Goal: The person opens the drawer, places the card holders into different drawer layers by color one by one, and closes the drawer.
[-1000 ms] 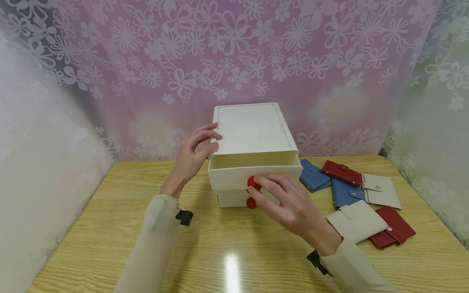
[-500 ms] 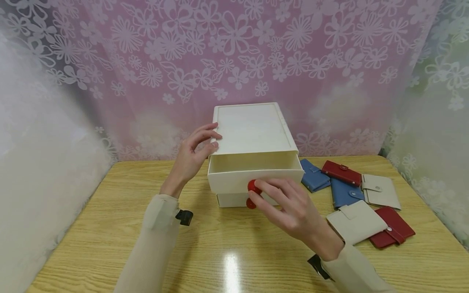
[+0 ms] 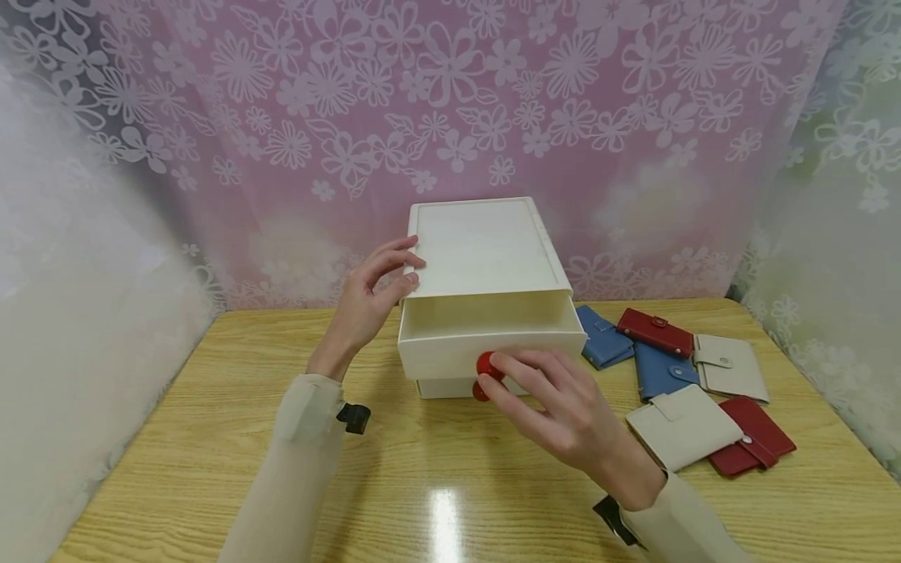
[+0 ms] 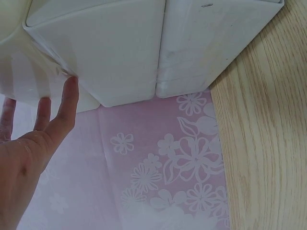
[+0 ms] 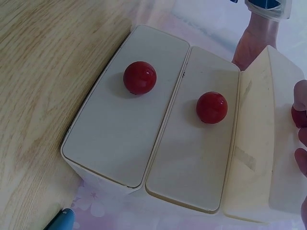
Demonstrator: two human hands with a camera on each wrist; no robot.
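Right hand (image 3: 563, 410) is pinching the red knob (image 3: 487, 364) of the pulled-out top drawer (image 3: 490, 344); left hand (image 3: 367, 301), fingers extended, is pressing against the white drawer unit (image 3: 486, 246) on the counter (image 3: 211, 438).

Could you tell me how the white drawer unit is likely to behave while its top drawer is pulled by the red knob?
The drawer unit looks like thin plastic, so probably light and apt to slide on the glossy table; the left hand braces its side. The right hand pinches the red knob. The top drawer looks empty, so tipping seems unlikely.
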